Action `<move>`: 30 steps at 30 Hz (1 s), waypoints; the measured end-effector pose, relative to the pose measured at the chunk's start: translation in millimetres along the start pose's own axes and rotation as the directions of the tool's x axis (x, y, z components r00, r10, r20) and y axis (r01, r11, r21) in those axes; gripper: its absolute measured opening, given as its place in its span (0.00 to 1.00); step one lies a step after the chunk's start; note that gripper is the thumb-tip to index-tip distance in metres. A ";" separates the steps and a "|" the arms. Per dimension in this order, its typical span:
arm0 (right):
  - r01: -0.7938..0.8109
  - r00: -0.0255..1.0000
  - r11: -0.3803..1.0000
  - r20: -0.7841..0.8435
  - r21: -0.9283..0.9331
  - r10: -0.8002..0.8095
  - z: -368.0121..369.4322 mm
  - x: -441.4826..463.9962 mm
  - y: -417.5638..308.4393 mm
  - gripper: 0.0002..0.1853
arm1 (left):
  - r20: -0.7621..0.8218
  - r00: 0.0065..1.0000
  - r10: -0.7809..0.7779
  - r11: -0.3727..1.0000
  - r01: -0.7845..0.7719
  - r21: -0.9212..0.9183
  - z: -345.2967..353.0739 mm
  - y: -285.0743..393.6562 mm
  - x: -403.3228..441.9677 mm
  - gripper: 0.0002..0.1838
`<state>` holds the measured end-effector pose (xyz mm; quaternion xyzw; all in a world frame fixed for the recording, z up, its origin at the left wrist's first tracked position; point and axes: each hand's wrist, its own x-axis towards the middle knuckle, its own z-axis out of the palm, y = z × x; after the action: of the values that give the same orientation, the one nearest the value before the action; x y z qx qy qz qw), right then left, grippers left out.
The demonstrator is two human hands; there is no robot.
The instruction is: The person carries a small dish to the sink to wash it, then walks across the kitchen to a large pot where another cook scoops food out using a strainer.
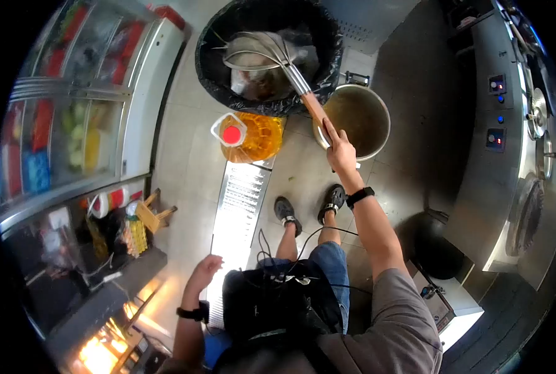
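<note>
My right hand (pixel 341 153) is wrapped round the wooden handle of a wire-mesh strainer (pixel 253 55). The strainer's round head is over the mouth of a large bin (pixel 206 47) lined with a black plastic bag. Inside the bin lie pale, crumpled plastic and other waste I cannot make out. Just below the handle, a large metal pot (pixel 382 128) of murky brownish liquid stands on the floor. My left hand (pixel 207 272) hangs low at my side, fingers curled in, with nothing visible in it.
A big jug of yellow oil (pixel 262 140) with a red cap stands by the bin. A floor drain grate (pixel 241 190) runs toward my feet. At left is a glass-door fridge (pixel 125 93); at right, a steel stove counter (pixel 493 181) and a dark wok (pixel 440 246).
</note>
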<state>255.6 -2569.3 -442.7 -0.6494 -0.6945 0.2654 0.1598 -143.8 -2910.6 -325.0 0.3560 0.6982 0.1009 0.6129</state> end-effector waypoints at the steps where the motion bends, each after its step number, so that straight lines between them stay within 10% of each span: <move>1: -0.001 1.000 1.000 -0.007 -0.013 0.001 -15.3 -3.7 -7.4 0.40 | 0.002 0.998 -0.060 0.996 0.060 -0.067 -0.7 -1.0 1.9 0.10; 4: 0.029 0.999 0.908 0.003 0.418 -0.033 -67.3 -23.4 -23.8 0.44 | 0.010 1.000 -0.016 0.998 0.016 0.055 3.2 -2.9 2.9 0.10; 8: -0.350 0.936 0.535 0.311 0.769 0.165 -143.4 -81.2 -1.1 0.44 | -0.005 1.000 -0.025 0.999 0.025 -0.031 9.1 24.3 7.3 0.12; 15: -0.681 0.724 0.409 0.474 0.608 0.501 -231.8 -142.1 63.1 0.40 | 0.060 0.996 -0.071 0.997 0.069 0.030 37.3 6.9 22.3 0.13; 19: -0.798 0.603 0.474 0.490 0.374 0.629 -167.2 -114.4 129.7 0.26 | 0.079 0.994 -0.081 0.997 0.079 0.026 54.4 31.8 29.7 0.12; 23: -0.695 0.625 0.133 0.502 0.707 0.598 -51.0 -36.8 155.8 0.11 | 0.087 0.990 -0.109 0.994 0.109 0.005 73.8 55.9 38.4 0.09; 27: -0.652 0.402 -0.330 0.680 0.683 0.613 23.5 22.8 177.2 0.04 | 0.094 0.990 -0.103 0.990 0.111 -0.088 85.9 53.4 42.0 0.09; 30: -0.545 0.294 -0.410 0.624 0.732 0.724 39.4 26.9 176.9 0.04 | 0.105 0.987 -0.121 0.983 0.134 -0.128 98.9 60.7 44.2 0.10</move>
<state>375.0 -2546.3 -579.8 -0.6830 0.1795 0.6038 0.3698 -29.1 -2868.4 -347.2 0.2727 0.6806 0.0911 0.6739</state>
